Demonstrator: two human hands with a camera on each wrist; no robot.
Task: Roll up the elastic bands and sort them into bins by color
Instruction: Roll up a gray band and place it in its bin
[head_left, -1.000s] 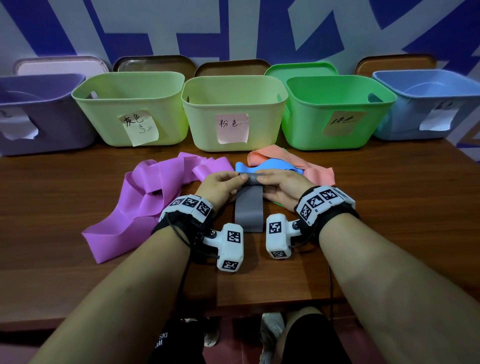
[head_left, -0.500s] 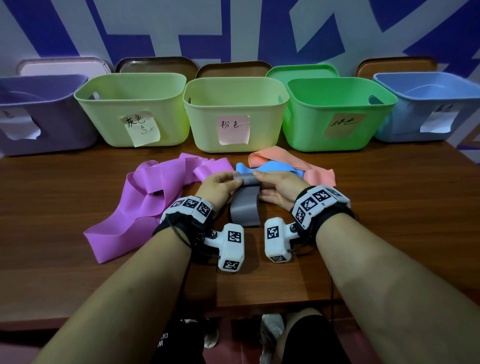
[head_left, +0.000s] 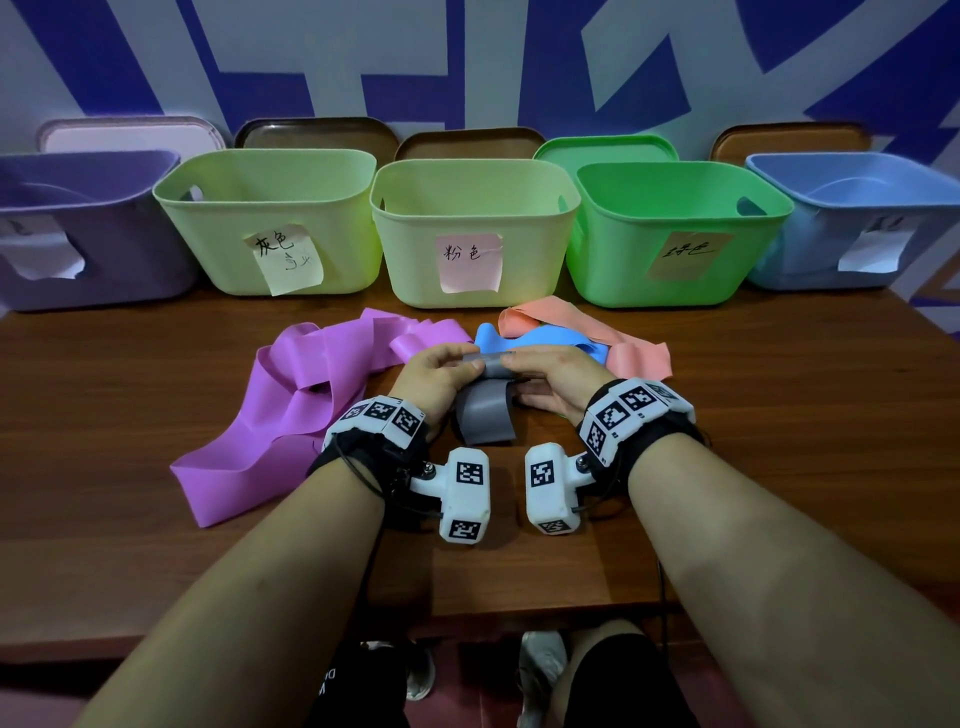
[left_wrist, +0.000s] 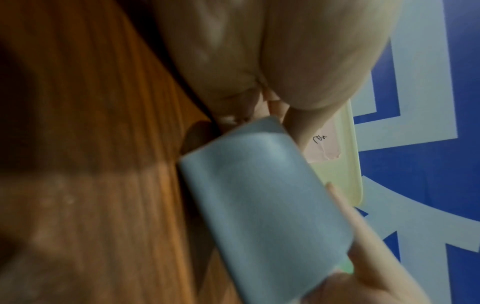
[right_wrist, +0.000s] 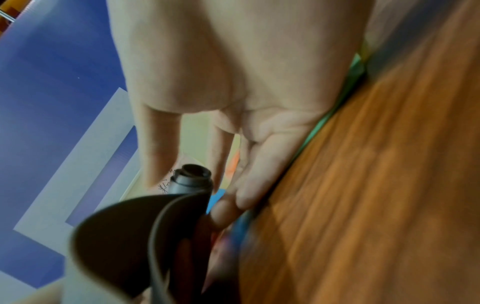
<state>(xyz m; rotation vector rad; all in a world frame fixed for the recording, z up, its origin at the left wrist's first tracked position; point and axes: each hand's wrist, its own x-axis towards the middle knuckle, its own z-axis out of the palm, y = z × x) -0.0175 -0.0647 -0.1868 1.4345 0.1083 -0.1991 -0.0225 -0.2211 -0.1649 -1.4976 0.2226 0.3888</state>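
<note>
A grey elastic band (head_left: 485, 415) is partly rolled at its far end, its loose tail hanging toward me above the wooden table (head_left: 779, 415). My left hand (head_left: 441, 376) and right hand (head_left: 550, 376) both pinch the grey roll between thumb and fingers, side by side. In the left wrist view the grey band (left_wrist: 265, 205) fills the middle. The right wrist view shows the roll's end (right_wrist: 191, 179) between the thumb and the fingers. A purple band (head_left: 291, 410) lies loose at left; a blue band (head_left: 540, 340) and a salmon band (head_left: 597, 332) lie just beyond my hands.
Along the back stand a purple bin (head_left: 78, 234), a yellow-green bin with a note (head_left: 270, 223), a second yellow-green bin with a pink note (head_left: 472, 228), a green bin (head_left: 675, 228) and a blue bin (head_left: 857, 223). Lids lean on the wall behind.
The grey tail has grown shorter and lifted off the table as both hands turned the roll; the hands stayed in place.
</note>
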